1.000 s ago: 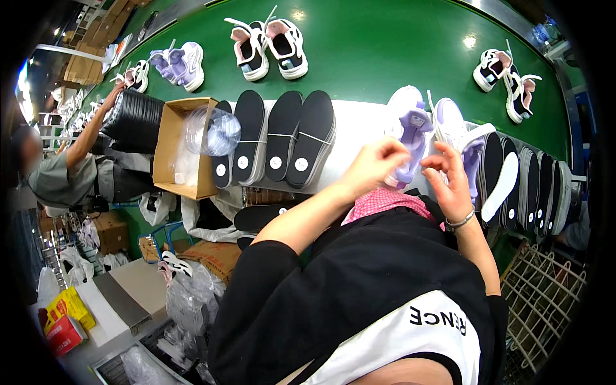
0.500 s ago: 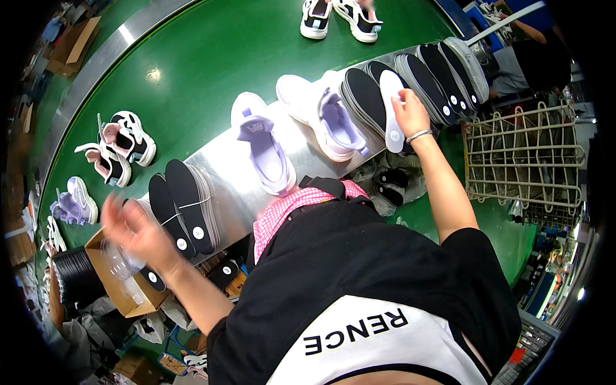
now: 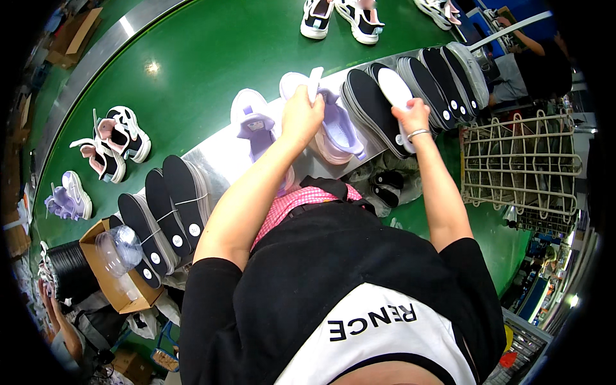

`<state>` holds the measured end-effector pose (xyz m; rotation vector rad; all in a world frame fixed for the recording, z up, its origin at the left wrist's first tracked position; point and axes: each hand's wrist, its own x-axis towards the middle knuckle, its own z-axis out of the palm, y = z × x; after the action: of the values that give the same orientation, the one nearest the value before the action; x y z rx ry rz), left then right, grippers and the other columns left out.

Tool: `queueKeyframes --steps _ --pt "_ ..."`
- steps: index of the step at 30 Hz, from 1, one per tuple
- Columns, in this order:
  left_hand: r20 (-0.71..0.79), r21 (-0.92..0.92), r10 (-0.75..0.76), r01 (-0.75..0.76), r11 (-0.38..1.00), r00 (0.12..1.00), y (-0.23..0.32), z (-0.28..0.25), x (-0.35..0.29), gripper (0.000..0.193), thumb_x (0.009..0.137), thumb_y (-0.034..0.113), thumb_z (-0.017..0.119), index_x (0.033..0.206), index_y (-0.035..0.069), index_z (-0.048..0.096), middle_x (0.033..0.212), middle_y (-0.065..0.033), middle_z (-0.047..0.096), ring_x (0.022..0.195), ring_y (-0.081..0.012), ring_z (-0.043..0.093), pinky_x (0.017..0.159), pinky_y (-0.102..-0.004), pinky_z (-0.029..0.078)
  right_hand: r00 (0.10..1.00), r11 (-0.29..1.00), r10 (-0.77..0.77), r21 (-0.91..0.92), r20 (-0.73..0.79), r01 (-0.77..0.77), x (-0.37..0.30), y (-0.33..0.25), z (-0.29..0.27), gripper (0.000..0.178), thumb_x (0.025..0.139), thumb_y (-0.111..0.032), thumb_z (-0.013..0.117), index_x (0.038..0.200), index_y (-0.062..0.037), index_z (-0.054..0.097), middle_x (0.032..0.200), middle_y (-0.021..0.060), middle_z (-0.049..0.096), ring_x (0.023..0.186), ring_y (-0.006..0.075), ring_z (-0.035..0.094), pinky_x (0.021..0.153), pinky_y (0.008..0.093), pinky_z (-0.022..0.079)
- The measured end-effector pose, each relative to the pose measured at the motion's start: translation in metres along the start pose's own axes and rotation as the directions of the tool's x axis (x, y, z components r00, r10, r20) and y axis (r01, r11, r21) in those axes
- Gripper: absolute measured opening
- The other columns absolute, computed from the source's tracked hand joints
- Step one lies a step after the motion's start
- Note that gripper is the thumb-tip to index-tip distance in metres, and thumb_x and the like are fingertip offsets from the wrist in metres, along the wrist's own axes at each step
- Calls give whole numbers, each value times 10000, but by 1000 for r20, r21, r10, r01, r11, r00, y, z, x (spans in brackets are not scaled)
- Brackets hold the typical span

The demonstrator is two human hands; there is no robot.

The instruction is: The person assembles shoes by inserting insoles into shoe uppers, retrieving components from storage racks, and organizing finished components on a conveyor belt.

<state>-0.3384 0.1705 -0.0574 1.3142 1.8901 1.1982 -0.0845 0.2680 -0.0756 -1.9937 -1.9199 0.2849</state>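
Observation:
My left hand [image 3: 303, 117] has its fingers closed at the front opening of a white-and-lavender sneaker [image 3: 340, 131], where a pale flap [image 3: 314, 81] sticks up, apparently the shoe's tongue. In my right hand [image 3: 412, 117] is an insole [image 3: 393, 87], white face up, just above stacks of black insoles [image 3: 369, 106]. The matching lavender sneaker [image 3: 250, 106] stands to the left, partly behind my left forearm. Both shoes rest on a metal ledge [image 3: 215, 151] in front of me.
More black insole bundles [image 3: 186, 186] lie at the left, beside a cardboard box [image 3: 109, 273] with clear plastic pieces. Other sneakers [image 3: 119, 141] sit on the green surface [image 3: 192, 83]. A wire rack [image 3: 523, 163] stands at the right. Other people work at the edges.
My left hand has swung from above the left insole bundles to the right-hand lavender sneaker and closed there. My right hand keeps the insole, slightly shifted. Another sneaker shows at the far right.

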Motion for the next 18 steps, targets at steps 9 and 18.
queueKeyframes --steps 9,18 --pt "-29 51 -40 41 998 999 -1 -7 -15 289 741 181 501 888 -37 380 683 -265 546 663 -422 538 612 -468 418 461 893 -106 289 881 -347 -72 -104 -95 215 698 -200 582 709 15 563 608 95 558 495 156 557 430 251 447" --pt "-47 0 -63 63 998 997 -11 -6 -25 280 730 151 513 863 -48 368 661 -281 529 652 -426 533 599 -465 420 603 696 -572 -59 557 715 -89 -127 -3 152 653 -128 541 716 4 583 881 181 510 739 326 549 657 392 455"
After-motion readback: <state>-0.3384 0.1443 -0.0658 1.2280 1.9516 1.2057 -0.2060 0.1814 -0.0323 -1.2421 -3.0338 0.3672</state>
